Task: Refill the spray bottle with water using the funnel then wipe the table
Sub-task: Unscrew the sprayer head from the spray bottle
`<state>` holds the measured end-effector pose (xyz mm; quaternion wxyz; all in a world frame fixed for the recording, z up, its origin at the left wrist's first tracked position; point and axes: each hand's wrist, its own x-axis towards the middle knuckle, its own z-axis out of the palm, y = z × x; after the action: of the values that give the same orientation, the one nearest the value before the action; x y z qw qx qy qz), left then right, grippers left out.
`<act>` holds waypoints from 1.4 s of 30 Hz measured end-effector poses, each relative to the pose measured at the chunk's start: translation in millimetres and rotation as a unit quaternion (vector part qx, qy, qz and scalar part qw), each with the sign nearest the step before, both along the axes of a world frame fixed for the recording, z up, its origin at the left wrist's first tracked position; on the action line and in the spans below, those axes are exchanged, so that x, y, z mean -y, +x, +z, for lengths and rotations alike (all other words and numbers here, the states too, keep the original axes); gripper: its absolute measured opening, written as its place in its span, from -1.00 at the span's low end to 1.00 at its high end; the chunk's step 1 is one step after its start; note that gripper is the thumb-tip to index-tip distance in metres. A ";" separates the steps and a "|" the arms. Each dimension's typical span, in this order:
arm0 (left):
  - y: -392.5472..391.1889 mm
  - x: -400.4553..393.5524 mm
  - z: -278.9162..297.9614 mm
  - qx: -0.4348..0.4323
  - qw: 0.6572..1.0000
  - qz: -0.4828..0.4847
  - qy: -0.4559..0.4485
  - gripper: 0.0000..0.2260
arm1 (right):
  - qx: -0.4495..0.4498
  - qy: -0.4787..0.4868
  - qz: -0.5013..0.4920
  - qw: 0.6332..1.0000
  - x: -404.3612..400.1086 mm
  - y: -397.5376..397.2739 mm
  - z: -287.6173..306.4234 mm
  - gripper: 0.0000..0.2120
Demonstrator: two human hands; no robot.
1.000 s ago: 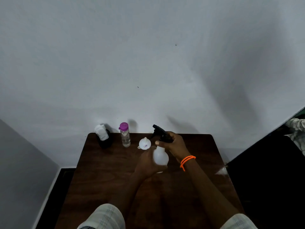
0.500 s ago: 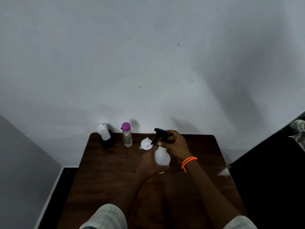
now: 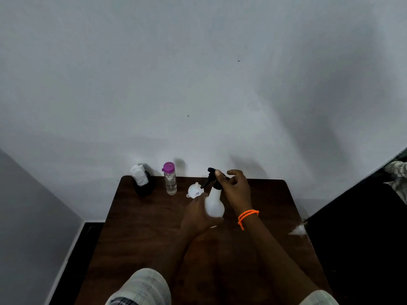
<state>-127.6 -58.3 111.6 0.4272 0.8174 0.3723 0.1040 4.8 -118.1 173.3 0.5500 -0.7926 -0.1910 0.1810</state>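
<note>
A white spray bottle [image 3: 214, 203] with a black trigger head [image 3: 211, 179] stands near the middle of the dark wooden table [image 3: 136, 234]. My left hand [image 3: 198, 214] grips its round body from the left. My right hand [image 3: 235, 188] is curled round the black trigger head, thumb on top. A small white funnel [image 3: 194, 190] lies on the table just left of the bottle. A clear water bottle [image 3: 170, 181] with a purple cap stands upright further left.
A black holder with a white cloth or tissue [image 3: 141, 181] sits at the table's back left corner. The table stands against a white wall. A whitish patch [image 3: 297, 231] marks the table's right edge.
The trigger head has turned in my right hand, its nozzle now pointing more to the left and upward. My left hand keeps the same hold on the bottle's body.
</note>
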 end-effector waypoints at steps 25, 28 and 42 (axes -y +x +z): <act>-19.0 0.2 2.5 0.027 0.999 -0.013 0.027 -0.17 | -0.136 0.023 0.090 0.986 6.9 15.5 14.2 -0.71; -17.7 0.9 3.9 0.027 0.999 0.006 0.028 -0.18 | 0.018 -0.027 -0.015 0.999 9.6 4.4 7.7 -0.59; -13.7 0.7 -15.8 0.023 0.999 -0.015 0.021 -0.11 | 0.082 -0.007 -0.039 0.996 -0.5 -34.4 1.0 -0.62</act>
<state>-141.3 -59.0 95.8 0.4202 0.8288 0.3481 0.1239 -29.7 -117.6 174.3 0.5332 -0.8156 -0.2034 0.0953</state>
